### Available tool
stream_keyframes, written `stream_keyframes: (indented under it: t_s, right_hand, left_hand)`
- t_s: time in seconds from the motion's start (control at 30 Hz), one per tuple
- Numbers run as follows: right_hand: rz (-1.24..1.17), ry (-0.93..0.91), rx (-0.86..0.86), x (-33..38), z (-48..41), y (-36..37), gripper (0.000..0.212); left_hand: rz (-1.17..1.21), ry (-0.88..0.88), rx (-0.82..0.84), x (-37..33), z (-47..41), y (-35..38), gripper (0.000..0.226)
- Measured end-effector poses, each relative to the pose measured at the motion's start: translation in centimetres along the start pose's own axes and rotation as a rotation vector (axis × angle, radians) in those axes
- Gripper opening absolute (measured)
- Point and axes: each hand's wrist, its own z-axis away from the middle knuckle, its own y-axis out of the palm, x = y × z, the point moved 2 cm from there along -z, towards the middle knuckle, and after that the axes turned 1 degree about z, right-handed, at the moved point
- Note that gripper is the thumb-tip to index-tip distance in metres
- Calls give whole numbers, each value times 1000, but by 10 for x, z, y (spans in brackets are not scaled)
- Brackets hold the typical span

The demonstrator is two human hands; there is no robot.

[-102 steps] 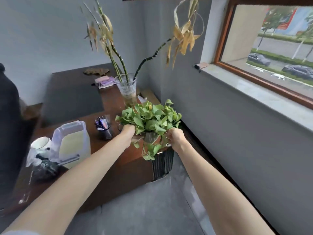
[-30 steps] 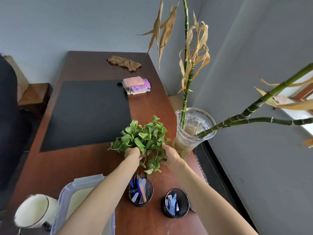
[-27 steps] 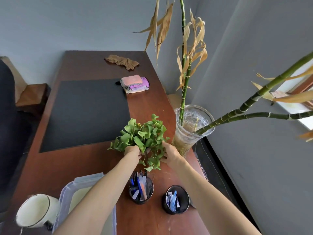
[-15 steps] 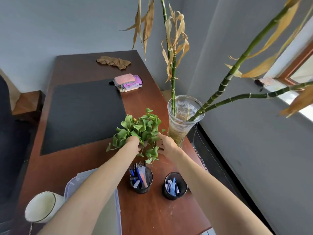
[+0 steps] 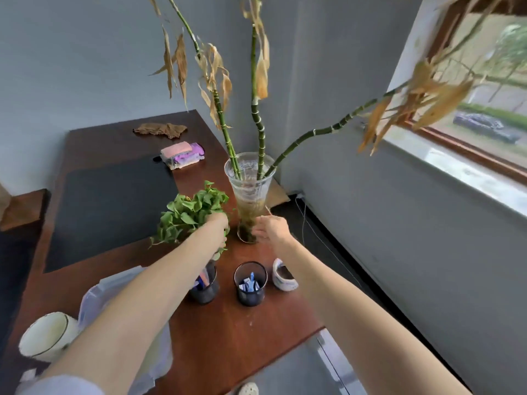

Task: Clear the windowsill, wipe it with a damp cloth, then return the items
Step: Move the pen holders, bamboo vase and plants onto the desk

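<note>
- The plant (image 5: 194, 215) stands upright on the desk (image 5: 242, 323), left of the vase (image 5: 251, 192); leaves and an arm hide its pot.
- The left hand (image 5: 218, 223) is sunk in the leaves, fingers hidden, so its grip cannot be told.
- The right hand (image 5: 271, 228) is blurred, with fingers relaxed and holding nothing, beside the vase's base.

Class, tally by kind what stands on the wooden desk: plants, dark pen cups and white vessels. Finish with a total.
Plants: 2, the bamboo in the glass vase and the leafy green plant.
Dark pen cups: 2.
White vessels: 2, the mug and the small pot.
Total: 6.
</note>
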Motion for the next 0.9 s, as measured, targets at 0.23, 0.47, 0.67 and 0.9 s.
stream_keyframes:
  t_s: [0.23,0.47,0.67,0.9]
  right_hand:
    - [45,-5,-173,-24,86,-163,26]
    - [-150,106,-366,-83,187,-346,31]
    - [-339,115,-655,-138,266,-481,25]
    - [-521,109,-940,-178,337,-592,18]
  left_hand:
    - [-214,-65,287,28,77,146,34]
    - [-429,18,589,70,175,338,24]
    - [-696,135,785,99,271,463,9]
    - [-865,315,1017,124,359,589,13]
